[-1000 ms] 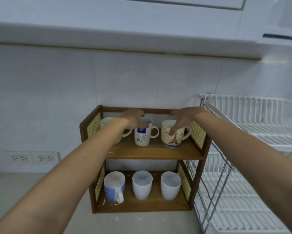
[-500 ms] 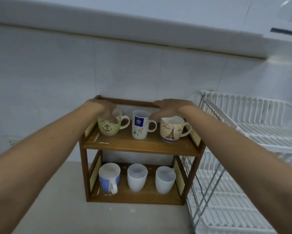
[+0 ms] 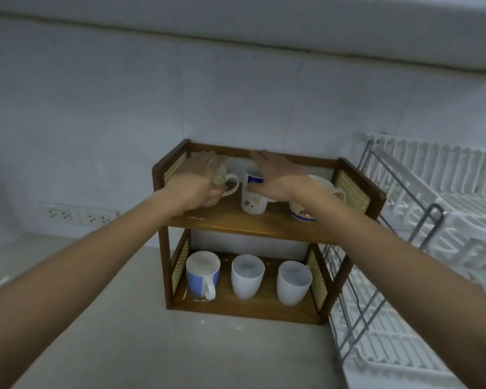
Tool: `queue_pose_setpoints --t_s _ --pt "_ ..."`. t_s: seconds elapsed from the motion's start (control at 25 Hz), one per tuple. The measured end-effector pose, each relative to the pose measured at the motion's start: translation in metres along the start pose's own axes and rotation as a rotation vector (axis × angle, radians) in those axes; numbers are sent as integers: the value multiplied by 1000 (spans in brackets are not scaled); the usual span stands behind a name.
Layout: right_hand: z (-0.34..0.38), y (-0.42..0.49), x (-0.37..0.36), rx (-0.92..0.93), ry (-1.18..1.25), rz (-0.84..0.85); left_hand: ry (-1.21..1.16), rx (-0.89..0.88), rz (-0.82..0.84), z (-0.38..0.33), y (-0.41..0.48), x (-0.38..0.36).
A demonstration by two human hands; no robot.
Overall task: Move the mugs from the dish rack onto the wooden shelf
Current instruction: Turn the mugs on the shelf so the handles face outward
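From the head camera, the wooden shelf (image 3: 264, 228) stands on the pale surface (image 3: 180, 346) against the tiled wall, with the white dish rack (image 3: 432, 220) just beside it on the right; no mugs show in the visible part of the rack, so the task looks nearly done. All six mugs in sight are on the shelf. On the lower board a blue mug (image 3: 201, 275) and two plain white mugs (image 3: 247, 276) (image 3: 293, 282) sit in a row with their mouths tipped toward the camera. On the upper board the left hand (image 3: 192, 182) curls over the patterned cream mug (image 3: 222, 183), its handle poking out to the right; whether the hand truly clasps it I cannot tell. The right hand (image 3: 275, 178) is spread flat and released, fingers over the white mug with a blue label (image 3: 253, 197), probably nudging or steadying it. A third, wider mug (image 3: 312, 203) stands behind the right wrist, partly hidden. Both hands seem to be tidying the row so the mugs stand evenly spaced.
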State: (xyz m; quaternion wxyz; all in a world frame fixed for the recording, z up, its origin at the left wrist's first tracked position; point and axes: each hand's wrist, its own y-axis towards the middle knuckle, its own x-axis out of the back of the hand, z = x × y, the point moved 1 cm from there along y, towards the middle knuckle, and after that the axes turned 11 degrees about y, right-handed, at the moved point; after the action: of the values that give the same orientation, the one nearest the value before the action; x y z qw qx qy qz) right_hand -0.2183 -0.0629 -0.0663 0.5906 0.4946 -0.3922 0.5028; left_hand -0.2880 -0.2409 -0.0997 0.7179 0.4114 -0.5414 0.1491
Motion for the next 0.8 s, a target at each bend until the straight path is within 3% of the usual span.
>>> queue_pose_setpoints --t_s 0.08,0.12,0.16,0.2,0.24,0.32,0.4,0.48,0.56,0.64,0.72,0.8 --pt "3 -43 -29 313 73 -392 -100 -197 -362 -12 -51 -22" --pt "3 -66 -46 453 93 -443 -126 -309 -413 -17 -78 -36" --pt "0 -85 -66 549 65 -412 -85 -434 -361 -22 -98 -53" --pt "-7 -96 -88 579 12 -293 -29 -536 -207 -23 -108 -70" --pt "-14 -99 -110 495 -34 -100 11 -589 16 -23 -110 -87" --pt "-29 -92 -146 173 -58 259 48 -479 417 -14 -100 -112" --pt "-44 -75 -169 -5 -29 337 184 -274 613 -1 -82 -132" --pt "-56 -54 -182 -70 27 382 369 -211 709 3 -65 -143" --pt "-65 -33 -188 -127 91 521 304 -106 829 -2 -54 -149" --pt "-69 -21 -195 -139 86 649 319 -111 920 -5 -48 -156" --pt "-69 -13 -202 -117 78 689 244 -96 868 -8 -55 -158" --pt "-70 -9 -207 -95 69 679 357 -246 681 -8 -61 -160"
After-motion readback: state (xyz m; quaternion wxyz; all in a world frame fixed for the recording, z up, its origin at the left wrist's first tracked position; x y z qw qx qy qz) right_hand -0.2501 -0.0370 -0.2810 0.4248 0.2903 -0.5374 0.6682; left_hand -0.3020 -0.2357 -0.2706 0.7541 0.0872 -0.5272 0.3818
